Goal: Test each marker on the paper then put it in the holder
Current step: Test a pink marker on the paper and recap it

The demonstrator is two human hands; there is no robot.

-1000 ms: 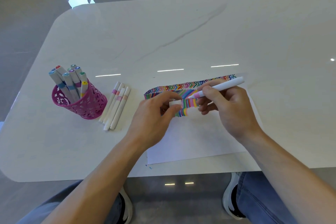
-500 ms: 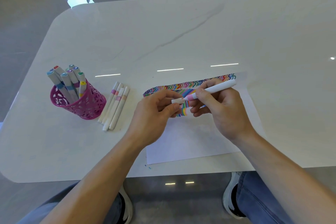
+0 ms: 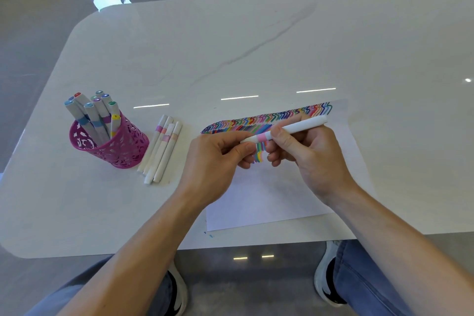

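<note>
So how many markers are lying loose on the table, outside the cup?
4: leftmost marker, second marker, third marker, rightmost marker, side by side between the holder and the paper. Another could hide beneath.

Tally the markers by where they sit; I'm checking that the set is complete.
standing markers in the pink holder: 8 visible
loose markers lying beside it: 4
held marker, in the right hand: 1
Total: 13
</note>
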